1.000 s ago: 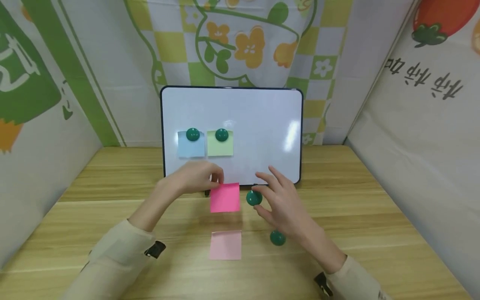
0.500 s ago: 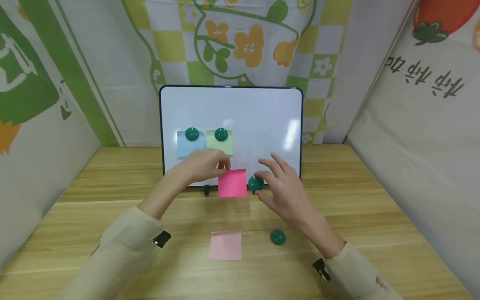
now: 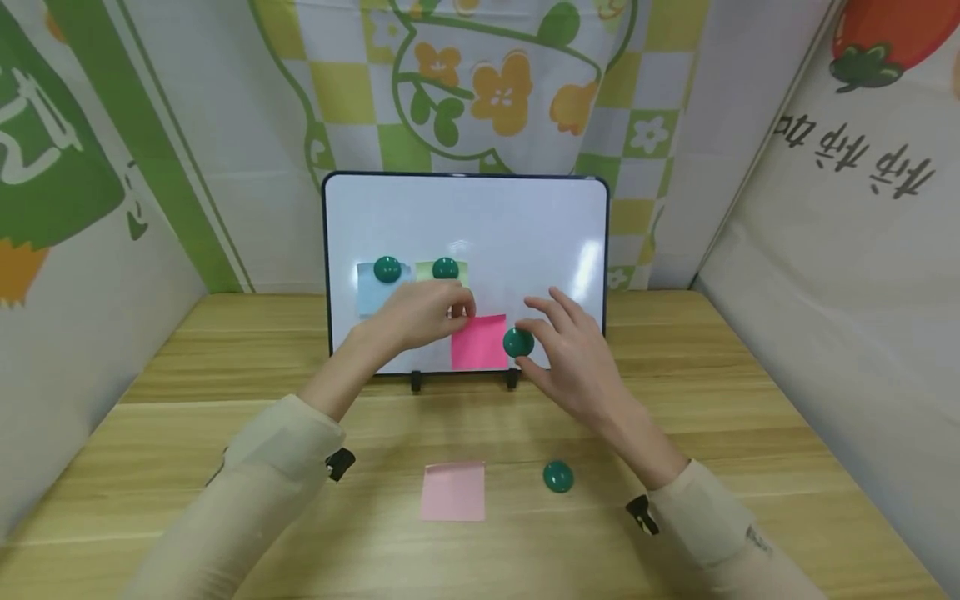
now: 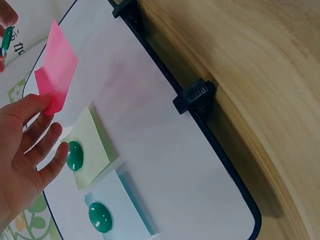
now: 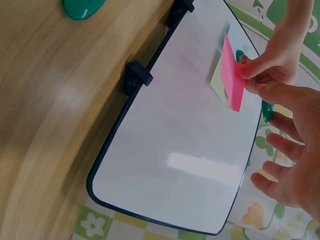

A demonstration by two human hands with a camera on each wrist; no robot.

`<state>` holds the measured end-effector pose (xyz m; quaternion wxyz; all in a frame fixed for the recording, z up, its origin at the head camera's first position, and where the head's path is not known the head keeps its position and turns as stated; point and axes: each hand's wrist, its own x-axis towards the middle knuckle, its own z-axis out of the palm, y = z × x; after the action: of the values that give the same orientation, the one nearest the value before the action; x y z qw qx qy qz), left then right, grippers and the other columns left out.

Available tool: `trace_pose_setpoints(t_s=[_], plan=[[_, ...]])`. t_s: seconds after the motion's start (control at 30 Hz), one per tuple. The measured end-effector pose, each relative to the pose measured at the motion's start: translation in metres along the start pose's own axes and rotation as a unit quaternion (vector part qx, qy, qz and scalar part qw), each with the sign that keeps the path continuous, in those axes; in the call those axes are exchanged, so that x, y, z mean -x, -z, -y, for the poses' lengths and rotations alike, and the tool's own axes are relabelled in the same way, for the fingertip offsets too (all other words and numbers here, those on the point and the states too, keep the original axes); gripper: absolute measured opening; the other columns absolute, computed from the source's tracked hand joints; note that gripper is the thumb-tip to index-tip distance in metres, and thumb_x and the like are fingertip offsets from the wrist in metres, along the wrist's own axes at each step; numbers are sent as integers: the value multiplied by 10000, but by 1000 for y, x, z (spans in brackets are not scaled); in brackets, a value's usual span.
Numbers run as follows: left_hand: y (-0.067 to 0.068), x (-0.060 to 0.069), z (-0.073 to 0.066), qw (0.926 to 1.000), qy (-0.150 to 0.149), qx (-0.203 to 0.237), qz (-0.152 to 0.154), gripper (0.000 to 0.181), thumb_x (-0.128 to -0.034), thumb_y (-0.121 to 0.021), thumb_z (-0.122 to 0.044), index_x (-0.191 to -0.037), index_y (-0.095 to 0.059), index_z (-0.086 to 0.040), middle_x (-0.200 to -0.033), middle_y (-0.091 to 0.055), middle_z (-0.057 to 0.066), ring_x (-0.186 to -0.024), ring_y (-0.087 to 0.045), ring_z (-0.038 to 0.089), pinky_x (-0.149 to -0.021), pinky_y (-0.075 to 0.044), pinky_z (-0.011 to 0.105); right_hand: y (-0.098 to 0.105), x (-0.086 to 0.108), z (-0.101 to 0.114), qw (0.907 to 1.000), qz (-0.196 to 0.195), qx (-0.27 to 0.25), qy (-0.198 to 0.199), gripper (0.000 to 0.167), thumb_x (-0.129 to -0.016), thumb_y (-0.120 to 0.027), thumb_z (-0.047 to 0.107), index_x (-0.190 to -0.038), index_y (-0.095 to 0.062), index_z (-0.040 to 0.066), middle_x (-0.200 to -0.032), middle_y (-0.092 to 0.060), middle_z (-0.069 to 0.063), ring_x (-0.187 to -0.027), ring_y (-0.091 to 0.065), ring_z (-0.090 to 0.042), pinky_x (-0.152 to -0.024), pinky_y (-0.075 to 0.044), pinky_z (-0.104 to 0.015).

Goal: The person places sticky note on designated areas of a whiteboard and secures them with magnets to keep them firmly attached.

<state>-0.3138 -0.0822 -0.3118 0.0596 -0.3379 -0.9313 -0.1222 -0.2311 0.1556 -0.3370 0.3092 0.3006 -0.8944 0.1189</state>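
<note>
My left hand (image 3: pixel 423 315) pinches a bright pink sticky note (image 3: pixel 478 343) by its upper left corner, in front of the whiteboard (image 3: pixel 525 225). In the left wrist view the pink note (image 4: pixel 59 67) stands off the board's surface. My right hand (image 3: pixel 573 367) holds a round green magnet (image 3: pixel 518 342) between thumb and index finger, just right of the note; its other fingers are spread. On the board a blue note (image 3: pixel 372 298) and a pale green note (image 4: pixel 92 150) each sit under a green magnet (image 3: pixel 387 269). My left hand partly covers both notes in the head view.
A light pink note (image 3: pixel 453 492) and another green magnet (image 3: pixel 558 477) lie on the wooden table (image 3: pixel 360 517). Two black feet (image 3: pixel 416 382) support the board's lower edge. A patterned cloth (image 3: pixel 345 92) hangs behind.
Both hands have moved up and toward the board, the left also rightward, carrying the bright pink note and the green magnet. The note now overlaps the board's lower part in the head view.
</note>
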Motion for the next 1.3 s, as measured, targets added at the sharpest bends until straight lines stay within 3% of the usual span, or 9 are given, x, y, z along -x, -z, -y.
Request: trace_pose_setpoints(t_s=[0.37,0.53,0.8,1.3], plan=[[1,-20,-4,9989,-30,-348,-308,145,-927,-653,-196,-1047,-723,-157,-980,-670,5,-846,-631,166,-693,-542,293,-14,-20,-9,9999,-56,119,-64,405,-811,-818,216,-1158,-691,51,-1357,-586,-154,-1382,-431,-413,-1041,-453,-567],[0,-26,-5,9982,-53,-421,-423,154,-932,-645,-197,-1060,-721,-157,-972,-677,4,-814,-633,164,-639,-533,270,-20,-27,-16,9998,-50,123,-141,395,-812,-817,204,-1154,-695,47,-1349,-591,-159,-1371,-441,-414,-1020,-468,-570],[1,-34,-7,9982,100,-389,-438,161,-940,-634,-194,-1074,-719,-165,-983,-675,2,-796,-621,157,-624,-519,259,-26,-38,-24,9996,2,110,-267,363,-826,-798,203,-1139,-699,47,-1353,-587,-166,-1370,-435,-419,-1041,-452,-572],[3,-51,-3,9940,68,-858,-668,158,-950,-632,-206,-1067,-725,-159,-989,-687,10,-831,-640,173,-649,-533,295,-36,-56,-33,9987,113,150,-477,355,-839,-783,189,-1148,-701,35,-1345,-592,-158,-1388,-424,-381,-1060,-448,-547]])
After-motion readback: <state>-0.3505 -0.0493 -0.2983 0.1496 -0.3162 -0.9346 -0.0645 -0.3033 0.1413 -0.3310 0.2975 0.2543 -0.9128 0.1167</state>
